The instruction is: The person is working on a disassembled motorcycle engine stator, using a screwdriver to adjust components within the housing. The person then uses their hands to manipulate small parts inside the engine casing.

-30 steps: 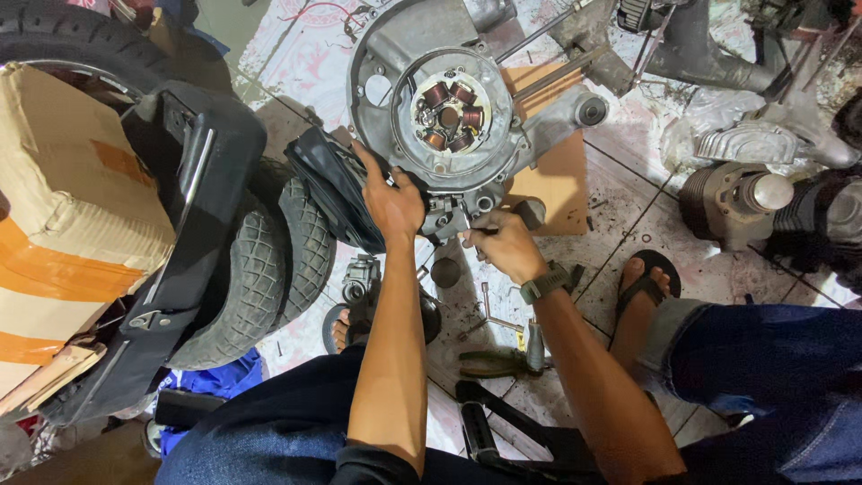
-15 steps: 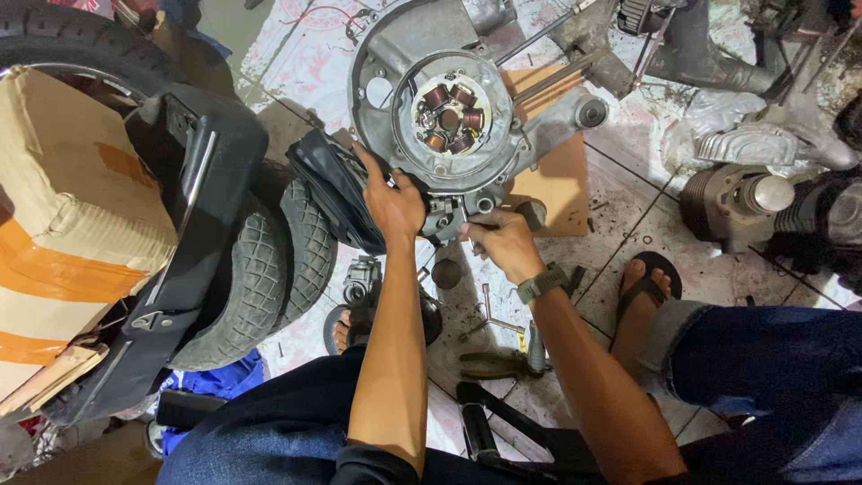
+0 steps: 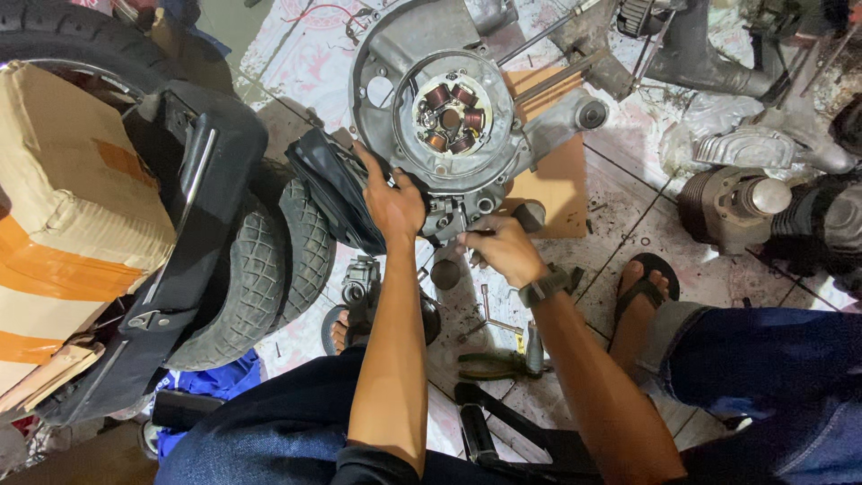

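Note:
A grey metal engine case (image 3: 395, 99) with a ring of copper coils (image 3: 449, 108) lies on the tiled floor. My left hand (image 3: 391, 202) rests on its lower edge, pressing against a black rubber part (image 3: 328, 184) beside it. My right hand (image 3: 503, 247), with a dark watch on the wrist, is closed on a small thin tool at the underside of the case, next to a round metal fitting (image 3: 530, 214). What the tool tip touches is hidden by my fingers.
Two knobby tyres (image 3: 269, 269) and a black panel (image 3: 193, 224) stand at the left by a taped cardboard box (image 3: 63, 207). Pliers (image 3: 489, 361) and small wrenches lie between my knees. A ribbed cylinder (image 3: 736, 202) and other engine parts lie at the right; my sandalled foot (image 3: 642, 287).
Both hands stay at the lower edge of the engine case; my right hand has shifted only slightly. Nothing else has moved.

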